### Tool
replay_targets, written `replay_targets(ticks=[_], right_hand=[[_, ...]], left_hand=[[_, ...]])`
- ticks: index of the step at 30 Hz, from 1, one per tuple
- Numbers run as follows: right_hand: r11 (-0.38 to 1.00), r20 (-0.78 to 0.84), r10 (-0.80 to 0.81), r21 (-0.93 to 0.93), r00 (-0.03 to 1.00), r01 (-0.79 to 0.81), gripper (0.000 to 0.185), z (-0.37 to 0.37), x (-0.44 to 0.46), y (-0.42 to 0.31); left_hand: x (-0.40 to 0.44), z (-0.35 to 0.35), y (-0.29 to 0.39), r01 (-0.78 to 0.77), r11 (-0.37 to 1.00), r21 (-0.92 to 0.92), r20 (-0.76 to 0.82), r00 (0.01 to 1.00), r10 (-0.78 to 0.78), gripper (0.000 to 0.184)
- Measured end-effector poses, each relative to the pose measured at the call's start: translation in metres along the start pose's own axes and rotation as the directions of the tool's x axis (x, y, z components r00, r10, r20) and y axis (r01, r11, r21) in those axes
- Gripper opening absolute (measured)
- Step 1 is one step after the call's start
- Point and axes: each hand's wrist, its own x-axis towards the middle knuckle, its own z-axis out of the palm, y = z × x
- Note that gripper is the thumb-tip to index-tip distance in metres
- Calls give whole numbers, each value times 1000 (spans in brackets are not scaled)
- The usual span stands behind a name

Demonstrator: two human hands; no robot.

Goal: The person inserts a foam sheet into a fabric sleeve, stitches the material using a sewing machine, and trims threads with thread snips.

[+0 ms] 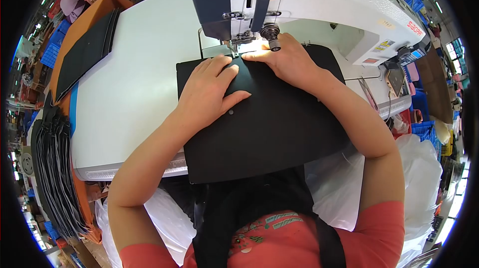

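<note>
A large black panel (264,123) of fabric or leather-like material lies on the white table, its near edge hanging over the front. Its far edge reaches under the needle area of a white and dark sewing machine (212,3). My left hand (212,86) rests flat on the panel, left of the presser foot (235,51), fingers spread and thumb pointing right. To the right of the foot, my right hand (289,63) presses on the panel, index finger stretched toward the needle. Some of its other fingers are hidden behind the machine's knob.
Black panels (87,53) lie stacked at the left on an orange-brown surface. Below them hangs a thick bundle of black pieces (57,173). Scissors (368,93) and a phone (395,81) lie at the table's right. White plastic bags (416,183) stand beside me.
</note>
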Motion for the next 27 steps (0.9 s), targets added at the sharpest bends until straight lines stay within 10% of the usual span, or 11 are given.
replay_targets(ticks=[8,12,17,27], right_hand=[[996,-73,-76,-51,995,72,20,2,-1,12],[875,-15,242,437,970,-211,10,-10,-1,16],[722,-31,448,603,894,-341,18,-5,4,18],[682,44,542,560,839,-470,19,-15,6,9]], left_hand=[[2,0,-1,74,996,-42,38,997,-72,45],[2,-1,0,75,995,-58,31,997,-74,44],[4,2,-1,19,999,-32,-35,999,-20,40],[-4,-1,7,-14,1000,16,-35,999,14,42]])
